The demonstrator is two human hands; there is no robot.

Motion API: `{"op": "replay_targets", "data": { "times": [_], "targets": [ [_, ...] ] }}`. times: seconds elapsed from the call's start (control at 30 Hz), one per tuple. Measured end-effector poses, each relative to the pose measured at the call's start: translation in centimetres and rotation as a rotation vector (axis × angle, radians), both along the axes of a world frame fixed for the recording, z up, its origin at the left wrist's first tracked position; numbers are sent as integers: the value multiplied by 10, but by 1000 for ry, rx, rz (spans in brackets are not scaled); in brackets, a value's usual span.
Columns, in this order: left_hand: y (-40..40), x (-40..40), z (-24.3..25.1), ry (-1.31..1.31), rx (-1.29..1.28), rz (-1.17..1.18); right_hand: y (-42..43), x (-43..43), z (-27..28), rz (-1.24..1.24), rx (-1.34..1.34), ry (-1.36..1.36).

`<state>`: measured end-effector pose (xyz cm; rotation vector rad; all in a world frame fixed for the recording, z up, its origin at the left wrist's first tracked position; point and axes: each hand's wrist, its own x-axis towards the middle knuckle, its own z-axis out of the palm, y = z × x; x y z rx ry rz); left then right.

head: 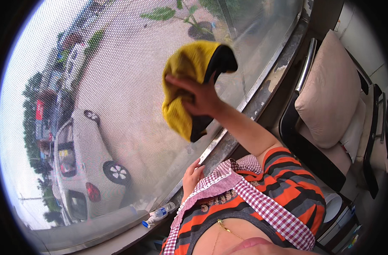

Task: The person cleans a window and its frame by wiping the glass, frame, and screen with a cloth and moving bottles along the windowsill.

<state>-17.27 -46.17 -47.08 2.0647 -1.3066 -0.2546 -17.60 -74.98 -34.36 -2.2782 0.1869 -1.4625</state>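
A yellow cloth with black edging (184, 63) is bunched in my right hand (202, 95), in front of a large window pane (133, 95). My right arm is stretched out, and part of the cloth hangs loose on both sides of the hand. Whether the cloth touches the pane, I cannot tell. My left hand (193, 177) is at the metal window frame (214, 143), its fingers bent against the edge. The checked apron (219, 175) hides part of that forearm. A fine dotted mesh pattern covers much of the pane.
A clear spray bottle with a blue part (159, 214) lies on the sill (130, 237). To the right stands a chair with metal and black armrests (308, 63), bearing a pale cushion (331, 92). Outside the pane are a parked silver car (92, 165) and green plants (157, 13).
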Motion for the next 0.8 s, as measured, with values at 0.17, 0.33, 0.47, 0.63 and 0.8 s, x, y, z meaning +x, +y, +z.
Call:
{"op": "replay_targets", "data": {
  "times": [0.17, 0.33, 0.47, 0.63, 0.8],
  "targets": [
    [9, -4, -3, -36, 0, 24, -183, -48, 18, -512, -343, -441],
    [18, -4, -6, 38, 32, 43, -179, -54, -67, -203, 665, -460],
    [28, -6, 3, 52, 102, 31, -59, -7, -137, -481, 387, -94],
    [26, 1, 1, 104, 176, 20, 127, 42, -240, -330, 400, 114],
    [25, 6, 3, 34, 181, 0, 65, 0, -183, -31, 455, -105]
  ]
}}
